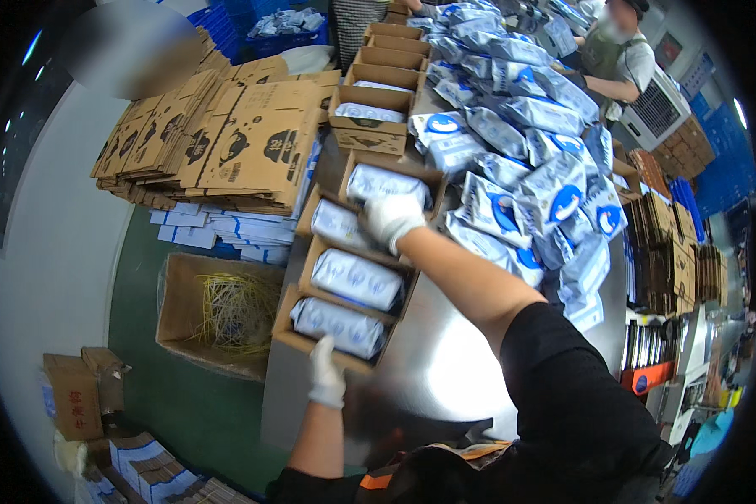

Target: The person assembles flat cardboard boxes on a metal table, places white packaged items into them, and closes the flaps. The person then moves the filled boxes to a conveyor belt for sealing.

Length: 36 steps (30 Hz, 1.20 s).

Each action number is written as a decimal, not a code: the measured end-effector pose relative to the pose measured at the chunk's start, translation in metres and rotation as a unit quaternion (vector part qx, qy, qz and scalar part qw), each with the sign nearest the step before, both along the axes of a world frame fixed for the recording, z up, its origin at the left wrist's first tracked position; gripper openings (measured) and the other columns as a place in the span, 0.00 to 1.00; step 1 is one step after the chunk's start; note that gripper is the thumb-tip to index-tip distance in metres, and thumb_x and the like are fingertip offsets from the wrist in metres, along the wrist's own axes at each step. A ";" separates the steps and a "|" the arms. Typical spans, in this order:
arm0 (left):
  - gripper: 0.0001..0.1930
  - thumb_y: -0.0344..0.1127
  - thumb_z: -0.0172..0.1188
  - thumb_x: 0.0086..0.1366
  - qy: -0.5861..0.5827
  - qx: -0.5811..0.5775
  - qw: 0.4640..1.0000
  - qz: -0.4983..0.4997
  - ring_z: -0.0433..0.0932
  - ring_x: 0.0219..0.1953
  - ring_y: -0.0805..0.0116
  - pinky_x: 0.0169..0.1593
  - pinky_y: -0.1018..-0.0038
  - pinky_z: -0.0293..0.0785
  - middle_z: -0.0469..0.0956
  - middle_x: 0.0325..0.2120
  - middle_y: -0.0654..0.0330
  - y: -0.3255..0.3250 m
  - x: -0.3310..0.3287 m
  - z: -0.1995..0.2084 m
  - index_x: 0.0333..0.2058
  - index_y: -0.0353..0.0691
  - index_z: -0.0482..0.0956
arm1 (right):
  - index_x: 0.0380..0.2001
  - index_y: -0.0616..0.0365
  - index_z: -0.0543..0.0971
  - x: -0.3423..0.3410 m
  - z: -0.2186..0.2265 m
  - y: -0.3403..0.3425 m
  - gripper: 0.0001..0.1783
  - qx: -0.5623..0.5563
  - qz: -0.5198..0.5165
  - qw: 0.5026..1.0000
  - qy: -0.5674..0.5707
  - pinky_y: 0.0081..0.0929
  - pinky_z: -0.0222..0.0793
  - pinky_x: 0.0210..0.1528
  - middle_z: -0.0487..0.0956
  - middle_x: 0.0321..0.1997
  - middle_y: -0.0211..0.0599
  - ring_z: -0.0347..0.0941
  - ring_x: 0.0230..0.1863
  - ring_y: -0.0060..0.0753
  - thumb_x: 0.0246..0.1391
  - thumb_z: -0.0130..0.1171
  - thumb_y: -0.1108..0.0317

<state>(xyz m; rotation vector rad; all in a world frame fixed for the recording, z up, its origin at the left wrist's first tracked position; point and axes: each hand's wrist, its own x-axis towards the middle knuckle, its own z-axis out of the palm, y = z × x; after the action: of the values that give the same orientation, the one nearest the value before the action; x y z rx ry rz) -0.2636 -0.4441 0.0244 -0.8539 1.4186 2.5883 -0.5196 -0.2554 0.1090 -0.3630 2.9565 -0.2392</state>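
L hand [327, 376], R hand [394, 220] wht-gloved; piled pkts [494, 210] silvery-wht w/ blue ovals; boxes [370, 140] brn; floor [202, 407] grn.

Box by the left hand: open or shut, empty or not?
Open, not empty. The box is uncovered on top, and a pack shows within its walls; the left hand is at its near edge.

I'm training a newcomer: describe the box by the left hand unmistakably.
Find the metal table, then the row of open brown boxes along its left side. Follow it to the end nearest the wearer: the last box holds a pale packet. Unlike its neighbours, it has the gloved left hand at its near edge.
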 end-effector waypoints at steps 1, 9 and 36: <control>0.25 0.44 0.62 0.62 0.002 0.000 1.000 -0.010 0.78 0.51 0.59 0.57 0.60 0.74 0.79 0.48 0.58 -0.016 0.029 0.001 0.56 0.39 0.77 | 0.37 0.50 0.89 0.032 0.002 -0.002 0.16 0.004 0.006 1.000 -0.020 0.45 0.80 0.45 0.87 0.41 0.46 0.86 0.43 0.48 0.60 0.53 0.58; 0.29 0.31 0.63 0.56 -0.143 0.042 0.975 -0.162 0.82 0.50 0.50 0.55 0.54 0.82 0.80 0.52 0.49 -0.143 0.167 0.046 0.58 0.33 0.74 | 0.46 0.68 0.76 0.332 0.006 0.043 0.20 -0.146 0.007 0.963 -0.225 0.53 0.78 0.45 0.85 0.35 0.58 0.84 0.40 0.60 0.64 0.46 0.61; 0.22 0.45 0.64 0.69 0.221 -0.347 0.449 -0.793 0.81 0.53 0.62 0.57 0.68 0.75 0.82 0.51 0.47 0.481 0.366 0.140 0.49 0.28 0.80 | 0.43 0.51 0.83 0.658 0.006 0.627 0.18 -0.094 -0.347 0.933 -0.031 0.46 0.77 0.50 0.84 0.42 0.48 0.82 0.47 0.53 0.52 0.65 0.56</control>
<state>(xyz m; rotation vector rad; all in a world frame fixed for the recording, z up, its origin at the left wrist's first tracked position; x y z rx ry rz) 0.1026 0.0367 0.1647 1.0116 1.7698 0.6132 0.1383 0.3718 0.1146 0.6797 2.8771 -0.5963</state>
